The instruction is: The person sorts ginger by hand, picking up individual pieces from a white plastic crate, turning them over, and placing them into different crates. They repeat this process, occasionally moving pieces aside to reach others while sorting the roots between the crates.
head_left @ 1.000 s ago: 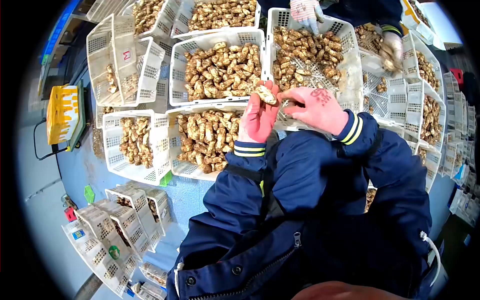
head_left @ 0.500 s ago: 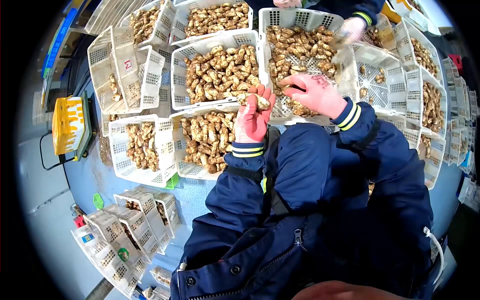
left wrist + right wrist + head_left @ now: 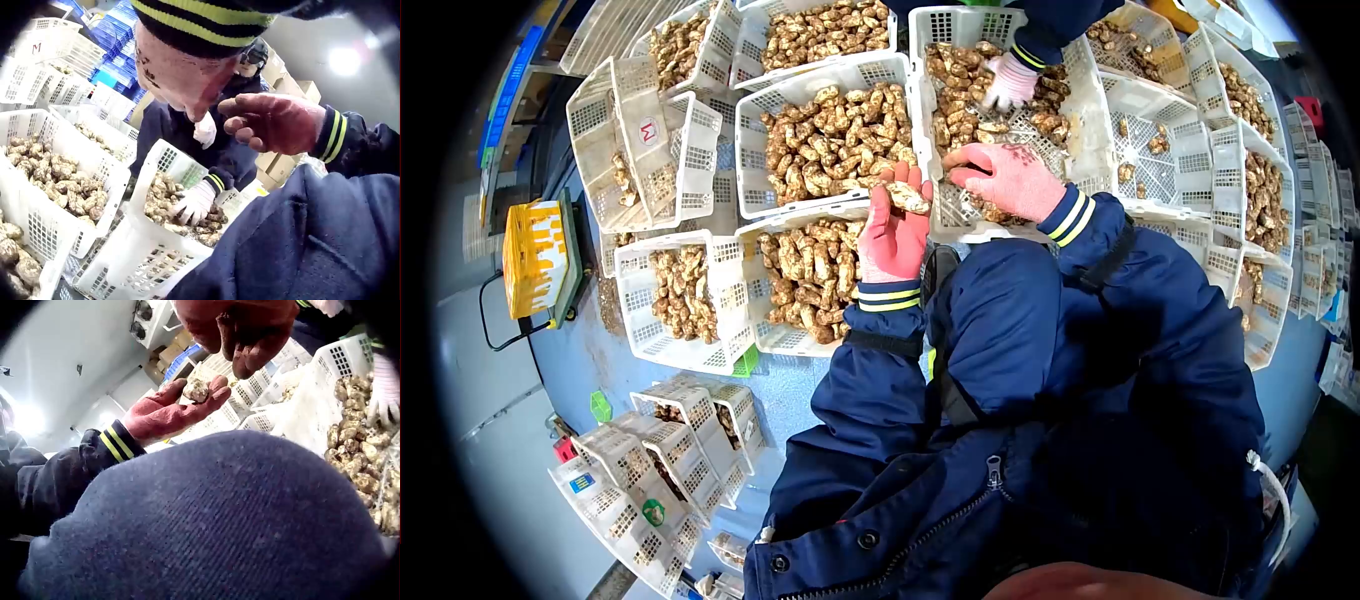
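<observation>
My left hand (image 3: 896, 240), in a pink glove, is turned palm up and holds a pale, brown-stained mushroom (image 3: 909, 197) between thumb and fingers. In the right wrist view the mushroom (image 3: 196, 390) shows end-on above the left palm (image 3: 164, 419). My right hand (image 3: 1012, 180), gloved in pink too, hovers just right of it with loosely bent fingers and nothing between them. Below the right hand is a white crate (image 3: 1090, 120) of mushrooms. In the left wrist view the left hand (image 3: 181, 72) hides the mushroom.
Another person's white-gloved hand (image 3: 1010, 82) reaches into the same crate from the far side. White crates of mushrooms stand around, one (image 3: 745, 140) left of it and one (image 3: 745, 290) in front. A yellow-and-white box (image 3: 535, 260) sits on a cart at far left.
My left hand has drawn back to the left, and the mushroom has turned in its fingers. My right hand has shifted slightly left and up. The other person's hand has come down into the crate.
</observation>
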`<state>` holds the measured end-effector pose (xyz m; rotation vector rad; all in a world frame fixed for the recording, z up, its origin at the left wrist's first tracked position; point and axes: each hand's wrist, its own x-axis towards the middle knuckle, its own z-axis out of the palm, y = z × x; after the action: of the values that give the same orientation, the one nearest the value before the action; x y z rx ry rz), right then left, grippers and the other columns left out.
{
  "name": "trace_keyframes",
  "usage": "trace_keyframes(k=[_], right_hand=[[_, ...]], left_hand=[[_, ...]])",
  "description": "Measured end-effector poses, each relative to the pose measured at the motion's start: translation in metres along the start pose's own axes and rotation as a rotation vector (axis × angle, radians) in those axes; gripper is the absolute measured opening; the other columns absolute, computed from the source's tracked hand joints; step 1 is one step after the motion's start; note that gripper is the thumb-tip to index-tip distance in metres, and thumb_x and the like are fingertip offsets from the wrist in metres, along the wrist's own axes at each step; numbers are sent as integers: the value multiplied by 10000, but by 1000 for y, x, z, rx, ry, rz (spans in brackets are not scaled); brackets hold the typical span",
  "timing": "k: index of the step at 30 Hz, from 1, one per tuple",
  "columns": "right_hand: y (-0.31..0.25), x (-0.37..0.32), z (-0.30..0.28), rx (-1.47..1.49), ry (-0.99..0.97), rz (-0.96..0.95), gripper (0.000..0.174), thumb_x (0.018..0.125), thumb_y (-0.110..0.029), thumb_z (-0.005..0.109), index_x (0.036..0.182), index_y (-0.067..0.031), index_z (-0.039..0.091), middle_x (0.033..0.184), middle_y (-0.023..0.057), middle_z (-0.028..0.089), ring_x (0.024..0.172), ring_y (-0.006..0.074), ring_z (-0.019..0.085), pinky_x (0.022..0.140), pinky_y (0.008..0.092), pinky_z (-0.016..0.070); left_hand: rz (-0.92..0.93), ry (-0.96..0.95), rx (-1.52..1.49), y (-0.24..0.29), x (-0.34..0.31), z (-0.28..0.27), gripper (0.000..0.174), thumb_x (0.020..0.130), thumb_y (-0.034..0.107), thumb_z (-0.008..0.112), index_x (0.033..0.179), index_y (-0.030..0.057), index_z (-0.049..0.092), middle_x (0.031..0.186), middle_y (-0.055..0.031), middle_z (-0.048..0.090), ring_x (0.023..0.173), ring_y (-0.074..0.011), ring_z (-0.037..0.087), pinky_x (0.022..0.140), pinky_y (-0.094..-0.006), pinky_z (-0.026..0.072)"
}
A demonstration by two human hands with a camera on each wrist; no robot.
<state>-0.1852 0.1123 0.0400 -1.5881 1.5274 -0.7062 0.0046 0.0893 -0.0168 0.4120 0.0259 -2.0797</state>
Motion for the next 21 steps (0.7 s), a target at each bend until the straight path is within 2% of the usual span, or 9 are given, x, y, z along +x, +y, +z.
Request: trace_keyframes(k=[3, 4, 7, 13, 14, 15, 17, 18, 21], right_hand=[[8, 4, 4, 44, -28, 15, 272, 807, -192, 529, 1029, -37, 556, 944, 115, 586, 887, 225, 561, 791, 303, 429], [14, 5, 7, 34, -27, -15, 277, 806, -201, 529, 1029, -38, 554, 941, 117, 585, 883, 228, 561, 784, 304, 431], [11, 6, 6, -19, -33, -4, 281, 805, -204, 527, 1032, -39, 552, 932, 115, 585, 872, 222, 564, 775, 306, 433], [17, 7, 6, -24, -41, -15, 270, 812, -207, 527, 1026, -46, 557, 913, 105, 586, 839, 201, 565, 758, 295, 435], [8, 7, 1, 36, -82, 78, 261, 819, -201, 524, 1031, -51, 557, 926, 103, 583, 844, 192, 560, 760, 290, 432], [12, 8, 2, 38, -84, 79, 261, 819, -201, 524, 1031, -51, 557, 926, 103, 583, 844, 192, 560, 760, 290, 432], [19, 11, 2, 9, -32, 63, 321, 795, -236, 514, 1071, -77, 551, 945, 83, 604, 817, 172, 586, 735, 282, 456], [20, 11, 2, 130, -45, 126, 320, 800, -225, 515, 1076, -68, 549, 961, 76, 601, 829, 164, 578, 757, 275, 450], [24, 11, -2, 204, -23, 89, 314, 799, -198, 516, 1080, -61, 548, 959, 69, 601, 840, 152, 574, 771, 264, 444]], left_hand=[[9, 35, 22, -1, 0, 0, 329, 889, 125, 466, 1193, 22, 394, 1254, -135, 417, 1190, -266, 385, 1016, -440, 306], [16, 17, 4, -1, -1, 0, 324, 885, 57, 444, 1202, 19, 388, 1268, -145, 403, 1204, -273, 369, 1026, -455, 292], [24, 7, -5, -3, -1, -4, 336, 882, 27, 431, 1213, 18, 380, 1293, -150, 380, 1220, -278, 349, 1036, -461, 276], [36, -33, -20, -6, -1, -2, 385, 885, 48, 430, 1259, 22, 340, 1322, -150, 346, 1236, -281, 327, 1054, -455, 248], [35, -32, -20, -7, -1, -2, 385, 885, 48, 430, 1259, 22, 340, 1322, -150, 346, 1236, -281, 327, 1054, -455, 248], [41, -46, 1, -7, -2, -2, 392, 887, 54, 429, 1265, 24, 332, 1326, -149, 341, 1237, -281, 324, 1055, -453, 245], [49, -60, 24, -6, -2, -3, 399, 888, 60, 427, 1272, 26, 324, 1330, -149, 335, 1239, -280, 322, 1057, -451, 243], [46, -71, 20, -6, -2, -4, 400, 889, 61, 425, 1274, 26, 321, 1333, -149, 332, 1239, -280, 321, 1058, -449, 243], [50, -86, 41, -7, -2, -3, 413, 892, 69, 423, 1284, 27, 302, 1337, -149, 324, 1243, -279, 314, 1060, -446, 238]])
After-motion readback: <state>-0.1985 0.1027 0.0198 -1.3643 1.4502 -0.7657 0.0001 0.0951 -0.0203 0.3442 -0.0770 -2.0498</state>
